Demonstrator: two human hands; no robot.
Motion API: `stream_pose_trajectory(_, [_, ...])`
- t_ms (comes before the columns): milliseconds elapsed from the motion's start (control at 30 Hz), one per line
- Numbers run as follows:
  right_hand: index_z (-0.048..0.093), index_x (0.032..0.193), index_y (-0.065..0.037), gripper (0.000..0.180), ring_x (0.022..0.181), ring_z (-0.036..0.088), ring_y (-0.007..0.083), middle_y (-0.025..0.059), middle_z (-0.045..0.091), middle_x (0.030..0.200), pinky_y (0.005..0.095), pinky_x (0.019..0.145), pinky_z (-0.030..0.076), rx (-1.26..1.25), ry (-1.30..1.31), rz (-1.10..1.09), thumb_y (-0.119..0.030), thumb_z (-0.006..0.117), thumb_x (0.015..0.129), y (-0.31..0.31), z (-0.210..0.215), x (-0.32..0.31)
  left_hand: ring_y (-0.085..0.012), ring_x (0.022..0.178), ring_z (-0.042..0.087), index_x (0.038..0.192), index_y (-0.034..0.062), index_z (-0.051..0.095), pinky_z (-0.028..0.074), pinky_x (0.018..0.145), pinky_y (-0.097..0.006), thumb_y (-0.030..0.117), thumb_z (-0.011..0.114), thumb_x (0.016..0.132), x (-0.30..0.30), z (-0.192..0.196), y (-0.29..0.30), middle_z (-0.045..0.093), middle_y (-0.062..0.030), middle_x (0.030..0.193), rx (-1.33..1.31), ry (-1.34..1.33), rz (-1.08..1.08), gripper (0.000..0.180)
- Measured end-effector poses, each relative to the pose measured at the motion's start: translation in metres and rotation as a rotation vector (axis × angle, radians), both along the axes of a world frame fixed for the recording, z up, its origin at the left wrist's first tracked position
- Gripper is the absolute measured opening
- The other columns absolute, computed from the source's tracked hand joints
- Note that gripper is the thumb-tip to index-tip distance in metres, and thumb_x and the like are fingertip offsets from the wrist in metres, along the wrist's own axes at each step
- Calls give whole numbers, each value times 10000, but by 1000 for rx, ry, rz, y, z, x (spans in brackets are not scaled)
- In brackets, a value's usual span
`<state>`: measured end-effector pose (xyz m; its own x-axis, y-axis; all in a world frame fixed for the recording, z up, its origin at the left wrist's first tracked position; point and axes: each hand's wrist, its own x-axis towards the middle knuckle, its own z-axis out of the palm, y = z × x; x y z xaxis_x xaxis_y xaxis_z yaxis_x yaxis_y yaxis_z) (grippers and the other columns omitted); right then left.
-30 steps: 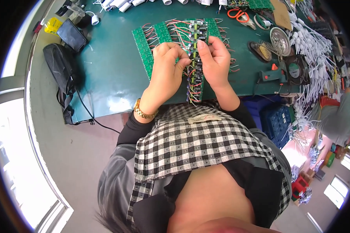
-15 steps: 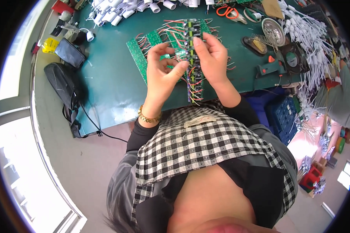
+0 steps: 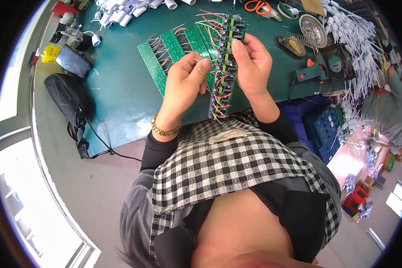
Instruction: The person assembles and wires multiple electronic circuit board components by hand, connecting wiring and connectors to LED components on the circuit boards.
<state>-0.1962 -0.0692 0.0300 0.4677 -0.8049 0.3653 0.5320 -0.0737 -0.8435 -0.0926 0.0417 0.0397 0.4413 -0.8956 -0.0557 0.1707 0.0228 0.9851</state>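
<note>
A long circuit board strip (image 3: pixel 228 47), crowded with black and yellow-green components and red and white wires, is raised over the table and tilted a little. My right hand (image 3: pixel 256 69) grips its right edge, thumb on the component face. Left of the strip, my left hand (image 3: pixel 183 85) is closed in a pinch on a thin wire; a pale end shows at its fingertips, though the fingers hide most of it. Beyond my left hand, several green circuit boards (image 3: pixel 150 67) with red and white wires lie on the table.
The green table (image 3: pixel 120 89) carries a phone (image 3: pixel 73 60) and a black case (image 3: pixel 67 96) at left. White lamp sockets (image 3: pixel 120 13) are heaped at the far side. Orange-handled scissors (image 3: pixel 257 6), a soldering gun (image 3: pixel 309 73) and bundled white wires (image 3: pixel 357 49) are at right.
The strip has turned, its far end swinging right and showing more of its component face. My left fingers have closed into a pinch, and my right hand has moved slightly right.
</note>
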Motion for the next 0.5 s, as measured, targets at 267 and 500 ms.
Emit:
stream_pose_trajectory(267, [560,1024,30,197,582,490,-2,9,628,717,159,520,375,15,20,-172,-111,590,889,-18,8,-9,-77,474,277,693,90,384,254,422,-227,192,418,972,16,-17,5,333,19,576,-289,150,509,299])
stream_pose_trajectory(500, [526,995,22,160,599,520,11,39,642,740,164,522,392,9,-26,-146,-55,588,870,-18,8,-5,-77,595,516,790,38,520,414,522,-218,60,631,810,-13,-1,-1,545,-13,710,-208,-404,182,116])
